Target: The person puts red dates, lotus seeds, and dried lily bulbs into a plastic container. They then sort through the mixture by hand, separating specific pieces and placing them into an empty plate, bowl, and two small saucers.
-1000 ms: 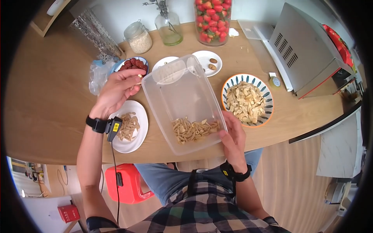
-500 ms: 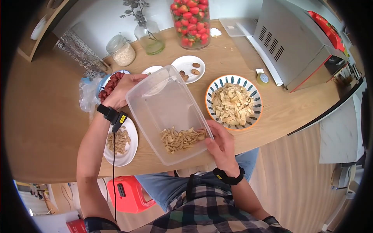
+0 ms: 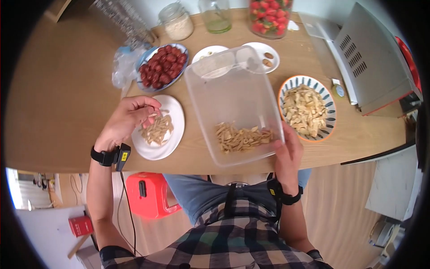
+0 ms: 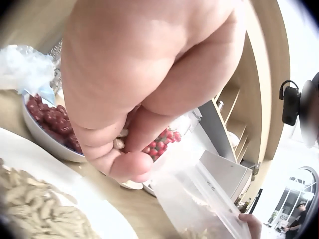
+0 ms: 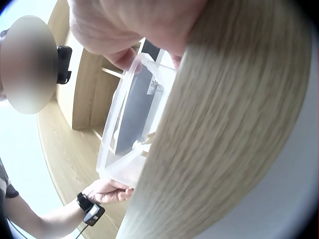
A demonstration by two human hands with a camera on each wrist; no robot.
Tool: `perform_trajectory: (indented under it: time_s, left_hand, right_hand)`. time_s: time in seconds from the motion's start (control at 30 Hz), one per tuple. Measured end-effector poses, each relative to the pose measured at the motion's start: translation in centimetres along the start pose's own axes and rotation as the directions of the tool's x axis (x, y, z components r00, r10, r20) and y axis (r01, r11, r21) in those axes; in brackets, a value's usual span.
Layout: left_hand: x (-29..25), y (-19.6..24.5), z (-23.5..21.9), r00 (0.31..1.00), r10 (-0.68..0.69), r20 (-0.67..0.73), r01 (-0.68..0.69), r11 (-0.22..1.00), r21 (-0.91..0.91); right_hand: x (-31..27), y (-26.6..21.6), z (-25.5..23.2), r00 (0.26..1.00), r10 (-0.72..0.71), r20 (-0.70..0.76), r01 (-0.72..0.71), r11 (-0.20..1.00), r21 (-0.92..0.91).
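My left hand [image 3: 127, 119] pinches a small pale piece [image 3: 152, 114] between thumb and fingers, above the upper left of a white plate [image 3: 178, 136] bearing pale, slender pieces [image 3: 157, 131]. In the left wrist view, pale bits [image 4: 118, 143] show between the curled fingers. My right hand [image 3: 290, 154] grips the right edge of a clear plastic tub [image 3: 230, 96], thumb at the rim; it also shows in the right wrist view [image 5: 134, 25]. Similar pale pieces [image 3: 242, 138] are gathered at the tub's near end. The tub's far end overlaps two small plates from this view.
A bowl of red dates [image 3: 163, 67] and a plastic bag [image 3: 124, 69] lie behind the white plate. Right of the tub is a patterned bowl of pale slices [image 3: 307, 110]. Jars, a strawberry-filled container [image 3: 270, 17] and a grey appliance [image 3: 376, 62] stand farther back.
My left hand has drawn back from beside the tub's far left part, near the dates, to above the white plate. My right hand keeps its grip on the tub. The head view has shifted.
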State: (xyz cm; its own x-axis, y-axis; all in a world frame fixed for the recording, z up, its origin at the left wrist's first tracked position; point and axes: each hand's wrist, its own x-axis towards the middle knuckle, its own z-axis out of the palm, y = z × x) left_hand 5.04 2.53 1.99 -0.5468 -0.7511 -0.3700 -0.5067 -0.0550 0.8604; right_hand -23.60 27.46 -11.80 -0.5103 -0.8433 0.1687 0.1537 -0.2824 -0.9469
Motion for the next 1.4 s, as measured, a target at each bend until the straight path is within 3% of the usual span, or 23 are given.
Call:
perform_trajectory:
  time_s: [0.07,0.37,0.53,0.8,1.0,1.07,1.1,1.17,1.2,1.27,1.33,1.37,1.4]
  left_hand:
    - [-1.1,-1.5,-0.7,1.000,-0.013,0.026,0.015,0.999,-0.050]
    - [-1.9,-4.5,-2.7,0.999,-0.011,0.049,0.026,0.946,-0.323]
    - [-2.3,-4.5,-2.4,0.999,0.007,0.051,0.012,0.933,-0.359]
    - [-2.8,-4.3,-2.6,0.999,0.027,0.037,-0.012,0.931,-0.366]
    - [-3.1,-3.2,-2.1,0.999,0.015,-0.029,-0.019,0.992,-0.122]
    - [-3.3,-1.8,-2.0,0.983,0.117,-0.145,-0.080,0.968,0.238]
    - [-3.5,-0.8,-1.3,0.986,0.115,-0.116,-0.085,0.967,0.241]
    - [-4.1,1.7,0.4,0.919,0.327,-0.219,-0.263,0.924,0.276]
    - [-4.2,3.0,1.7,0.922,0.331,-0.198,-0.273,0.923,0.273]
    - [-4.3,5.6,5.4,0.815,0.580,-0.001,-0.541,0.762,0.356]
    - [-3.3,7.2,8.4,0.721,0.604,0.338,-0.689,0.574,0.443]
    - [-2.6,7.7,10.3,0.715,0.605,0.351,-0.696,0.569,0.437]
    - [-1.7,7.9,12.6,0.650,0.540,0.534,-0.760,0.457,0.462]
  right_hand:
    - [0.1,0.9,-0.7,0.998,-0.066,0.010,0.067,0.993,-0.099]
    - [0.2,0.7,-0.4,0.998,-0.052,0.027,0.053,0.996,-0.065]
    - [0.2,0.0,0.3,0.999,-0.018,-0.042,0.016,0.999,-0.051]
    - [0.1,0.1,0.2,0.999,-0.034,-0.022,0.033,0.998,-0.053]
    - [0.1,0.2,0.0,0.999,-0.046,0.006,0.046,0.997,-0.057]
    - [0.1,0.2,0.0,0.999,-0.033,-0.012,0.032,0.998,-0.045]
    - [0.0,0.2,0.1,1.000,-0.018,-0.012,0.018,0.999,-0.038]
    - [-0.1,0.3,-0.3,1.000,-0.009,-0.021,0.008,0.999,-0.053]
    - [0.0,0.1,-0.2,0.999,-0.011,-0.041,0.008,0.998,-0.062]
    - [0.1,-0.2,0.2,1.000,-0.027,0.015,0.026,0.999,0.022]
    - [0.1,-0.2,0.3,1.000,-0.018,0.000,0.018,0.998,0.058]
    - [0.1,-0.3,0.4,1.000,0.002,0.018,-0.003,0.999,0.054]
    - [0.0,-0.6,0.1,1.000,0.020,0.023,-0.021,0.999,0.050]
